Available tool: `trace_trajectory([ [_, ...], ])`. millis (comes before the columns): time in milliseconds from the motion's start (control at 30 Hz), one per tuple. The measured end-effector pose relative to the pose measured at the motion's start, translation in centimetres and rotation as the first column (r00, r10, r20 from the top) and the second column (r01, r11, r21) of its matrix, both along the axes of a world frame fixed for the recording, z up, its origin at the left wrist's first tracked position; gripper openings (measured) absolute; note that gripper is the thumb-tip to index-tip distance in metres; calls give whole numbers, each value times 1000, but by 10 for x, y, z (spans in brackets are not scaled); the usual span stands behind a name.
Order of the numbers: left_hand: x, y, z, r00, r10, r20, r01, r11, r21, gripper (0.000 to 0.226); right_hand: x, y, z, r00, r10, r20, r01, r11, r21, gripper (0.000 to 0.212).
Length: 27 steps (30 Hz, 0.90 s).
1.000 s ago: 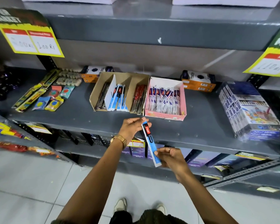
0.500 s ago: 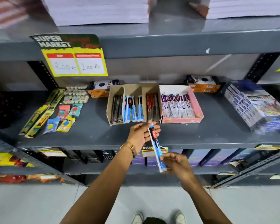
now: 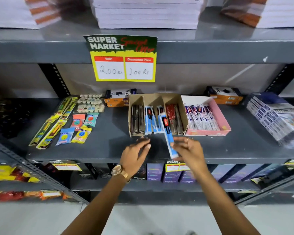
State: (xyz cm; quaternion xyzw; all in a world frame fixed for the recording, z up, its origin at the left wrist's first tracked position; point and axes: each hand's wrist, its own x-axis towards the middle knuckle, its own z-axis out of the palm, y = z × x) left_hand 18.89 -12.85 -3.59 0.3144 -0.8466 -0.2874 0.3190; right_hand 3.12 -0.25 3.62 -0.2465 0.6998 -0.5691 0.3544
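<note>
Glossy blue pen pack [image 3: 168, 139], matt brown cardboard box [image 3: 159, 97], smooth grey painted-metal shelf [image 3: 100, 150], shiny gold metal watch [image 3: 119, 171].

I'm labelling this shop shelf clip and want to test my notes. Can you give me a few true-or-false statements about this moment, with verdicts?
1. The right hand holds the blue packet. True.
2. The left hand grips that packet too. False: it is off the packet, fingers straight, holding nothing.
3. The pink box stands left of the cardboard box. False: it stands on its right, against it.
4. The price sign hangs on the upper shelf, above the boxes. True.
</note>
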Motion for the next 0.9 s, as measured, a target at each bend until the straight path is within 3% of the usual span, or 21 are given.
trace_trajectory([
  [33, 6, -3, -5, 993, 15, 116, 4, 986, -164, 44, -2, -12, 8, 999, 3, -40, -4, 1000, -9, 18],
  [100, 9, -7, -17, 960, 39, 277, 54, 946, -320, 57, -8, -36, 20, 997, 4, -83, -6, 1000, -15, 19],
  [200, 10, -11, -22, 910, 105, 401, 44, 937, -346, 69, -11, -76, 29, 983, 18, -184, -12, 999, 36, 27],
  [233, 9, -9, -20, 898, 126, 422, 30, 939, -344, 69, -12, -89, 31, 959, 33, -283, -4, 995, 102, 29],
  [333, 7, -4, -18, 884, 145, 444, 31, 930, -365, 67, -8, -113, 35, 773, 156, -614, 71, 942, 328, 31],
  [433, 6, -7, -20, 888, 113, 446, 58, 935, -350, 67, 2, -125, 40, 566, 322, -759, 101, 887, 451, 29],
  [567, 5, -8, -25, 899, 90, 428, 55, 947, -316, 62, 12, -138, 36, 258, 549, -795, 132, 795, 592, 31],
  [633, 5, -9, -25, 901, 86, 425, 59, 947, -316, 59, 15, -143, 29, 154, 624, -766, 112, 759, 641, 32],
  [800, 5, -9, -26, 891, 93, 445, 62, 944, -323, 58, 17, -149, 12, 91, 692, -716, 86, 711, 698, 34],
  [900, 4, -9, -27, 888, 94, 450, 67, 942, -328, 58, 16, -149, 9, 111, 683, -722, 88, 717, 692, 32],
])
